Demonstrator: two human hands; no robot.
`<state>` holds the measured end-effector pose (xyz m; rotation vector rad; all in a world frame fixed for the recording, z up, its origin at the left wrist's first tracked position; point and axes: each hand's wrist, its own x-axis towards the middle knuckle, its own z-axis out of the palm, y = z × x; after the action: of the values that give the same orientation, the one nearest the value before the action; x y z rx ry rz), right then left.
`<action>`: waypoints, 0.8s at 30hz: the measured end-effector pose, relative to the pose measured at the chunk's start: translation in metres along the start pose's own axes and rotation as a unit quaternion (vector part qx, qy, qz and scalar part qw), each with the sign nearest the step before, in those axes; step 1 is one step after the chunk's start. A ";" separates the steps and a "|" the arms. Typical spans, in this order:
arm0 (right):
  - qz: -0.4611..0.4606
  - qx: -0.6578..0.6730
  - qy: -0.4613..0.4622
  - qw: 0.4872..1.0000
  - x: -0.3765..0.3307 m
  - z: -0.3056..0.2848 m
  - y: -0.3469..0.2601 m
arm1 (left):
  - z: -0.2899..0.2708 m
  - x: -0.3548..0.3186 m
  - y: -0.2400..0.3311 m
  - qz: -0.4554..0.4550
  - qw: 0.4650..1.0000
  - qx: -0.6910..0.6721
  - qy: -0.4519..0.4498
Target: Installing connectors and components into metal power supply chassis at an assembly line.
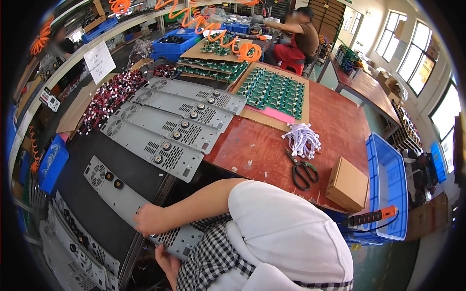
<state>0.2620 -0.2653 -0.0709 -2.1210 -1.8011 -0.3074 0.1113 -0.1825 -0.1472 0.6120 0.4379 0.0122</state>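
In the lower left of the frame, the right hand (pixel 151 219) lay flat, fingers together, on a grey perforated metal panel (pixel 131 201). The left hand (pixel 167 262) gripped its near edge from below, fingers curled under. Steady two-handed support seemed wise to keep the long panel level.

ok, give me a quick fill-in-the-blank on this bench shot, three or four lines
The left hand rests on a grey metal ____.
The scissors lie on the ____ table.
The cardboard box sits beside a ____ crate.
The circuit boards lie on ____.

Missing: panel; red; blue; cardboard
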 end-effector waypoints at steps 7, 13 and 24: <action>0.061 0.129 -0.117 0.983 -0.013 -0.055 -0.022 | -0.012 -0.008 0.000 -0.006 0.998 -0.052 0.017; 0.047 0.106 -0.197 0.974 -0.023 -0.049 -0.013 | 0.015 0.002 -0.004 0.057 0.995 -0.054 -0.054; 0.166 -0.031 0.089 0.982 0.071 0.016 0.080 | 0.033 -0.017 0.007 0.076 0.997 -0.022 -0.012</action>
<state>0.3516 -0.2058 -0.0682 -2.3082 -1.3285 -0.4552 0.1097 -0.1979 -0.1123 0.6004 0.3666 0.1586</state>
